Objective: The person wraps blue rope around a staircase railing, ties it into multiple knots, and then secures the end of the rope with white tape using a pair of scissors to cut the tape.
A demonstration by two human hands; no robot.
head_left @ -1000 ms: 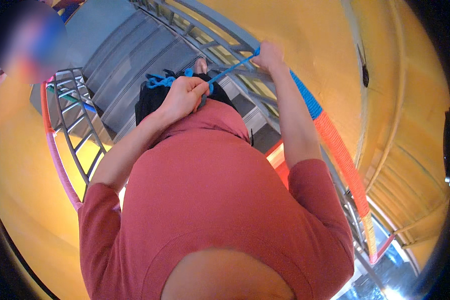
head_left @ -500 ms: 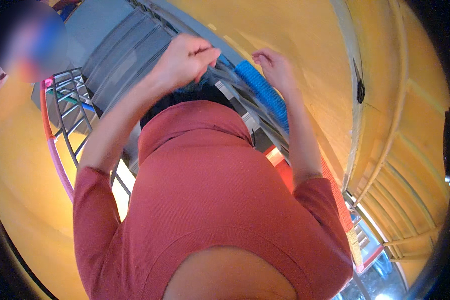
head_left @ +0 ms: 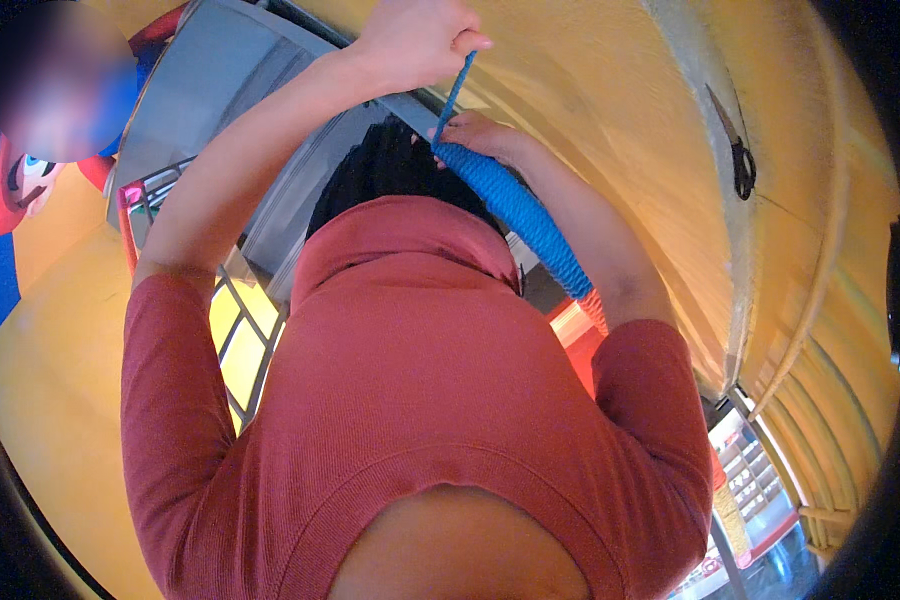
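Your left hand (head_left: 422, 42) was closed, thumb and fingers pinching a thin blue twisted cord (head_left: 454, 93), just past the far end of the curved handrail wrapped in ridged blue coils (head_left: 522, 212). Cord ran straight from that rail's far end to your fist. Your right hand (head_left: 487, 136) was curled over the same rail end, partly closed; couldn't tell if it pinned cord too. Tidy wrapping likely called for steady left-hand pull, turns laid snug without overlap, right fingers holding finished coils. Black-handled metal scissors (head_left: 739, 160) sat right of the rail, well apart.
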